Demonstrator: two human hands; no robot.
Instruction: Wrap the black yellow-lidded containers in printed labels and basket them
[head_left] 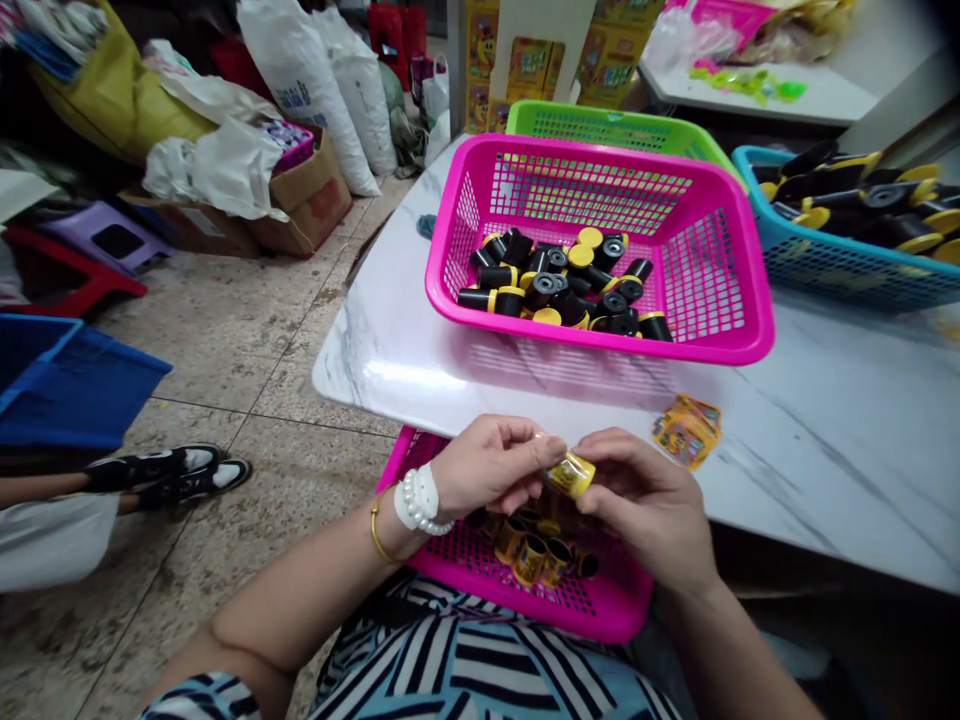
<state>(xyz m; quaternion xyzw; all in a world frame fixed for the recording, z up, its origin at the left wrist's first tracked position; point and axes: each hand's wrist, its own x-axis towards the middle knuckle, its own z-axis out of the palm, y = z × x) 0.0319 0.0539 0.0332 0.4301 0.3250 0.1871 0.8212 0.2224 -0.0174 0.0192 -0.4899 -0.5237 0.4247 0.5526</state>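
Between my two hands is a small cylinder (pixel 571 474) with a shiny yellow printed label around it. My left hand (pixel 495 465) pinches its left end with thumb and fingertips. The fingers and thumb of my right hand (pixel 652 500) close around its right end. Directly below, a pink basket (pixel 607 618) rests on my lap with several labelled cylinders (pixel 531 560) in it, partly hidden by my hands. A small pile of orange printed stickers (pixel 688 432) lies on the table to the right of my hands.
On the white marbled table (pixel 382 340) stands a larger pink basket (pixel 600 343) holding many black cylinders (pixel 544 288) with yellow caps. Behind it is a green basket (pixel 622 122); at right, a blue basket (pixel 832 255) is filled with similar pieces. A person's shoes (pixel 180 470) show at left.
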